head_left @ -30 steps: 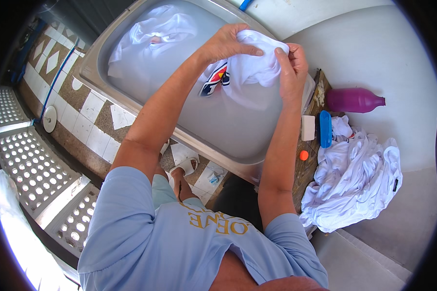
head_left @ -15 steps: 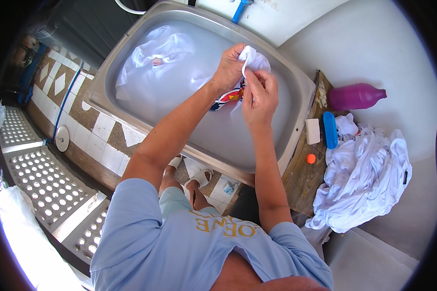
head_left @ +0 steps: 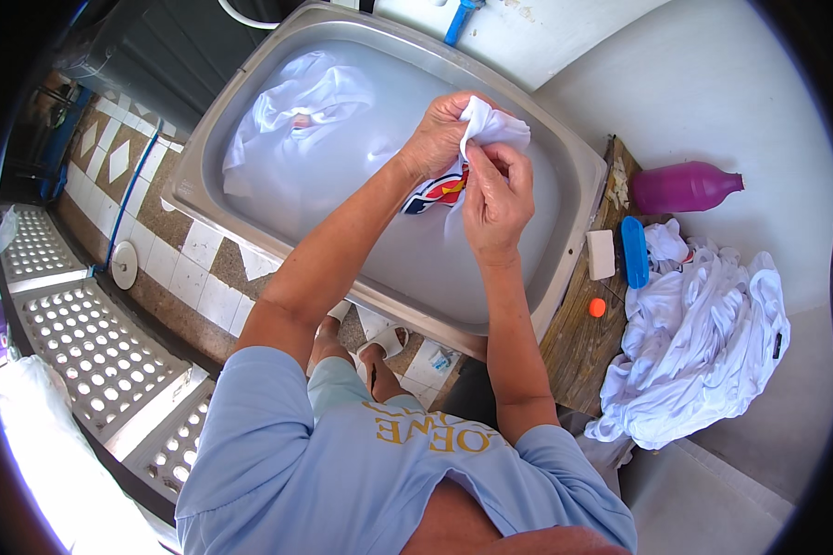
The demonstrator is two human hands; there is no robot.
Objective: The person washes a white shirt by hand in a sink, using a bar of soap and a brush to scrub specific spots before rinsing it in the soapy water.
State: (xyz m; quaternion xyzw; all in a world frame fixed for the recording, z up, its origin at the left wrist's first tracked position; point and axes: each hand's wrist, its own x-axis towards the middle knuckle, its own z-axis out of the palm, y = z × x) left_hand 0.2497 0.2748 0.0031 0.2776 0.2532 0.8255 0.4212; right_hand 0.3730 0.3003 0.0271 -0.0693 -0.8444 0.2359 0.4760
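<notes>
Above the cloudy water of a grey-beige basin (head_left: 379,294), both my hands pinch a wet white garment (head_left: 495,128). My left hand (head_left: 437,137) grips its upper edge, fingers curled round the cloth. Close beside it, my right hand (head_left: 498,194) presses thumb and fingers together on a fold of the same cloth. A red, yellow and navy printed patch (head_left: 440,191) shows on the part hanging between my hands, and its lower end dips into the water. Another white garment (head_left: 310,106) floats half sunk in the left part of the basin.
On the wooden board (head_left: 572,356) to the right are a pale soap bar (head_left: 601,254), a blue brush (head_left: 635,252), an orange cap (head_left: 597,307) and a heap of wet white clothes (head_left: 694,351). A purple bottle (head_left: 685,187) lies by the wall. Perforated plastic panels (head_left: 102,347) stand at left.
The cloth between my hands has been opened out a little, so more of it spreads to the right and the printed patch shows flatter. Both hands keep their pinch.
</notes>
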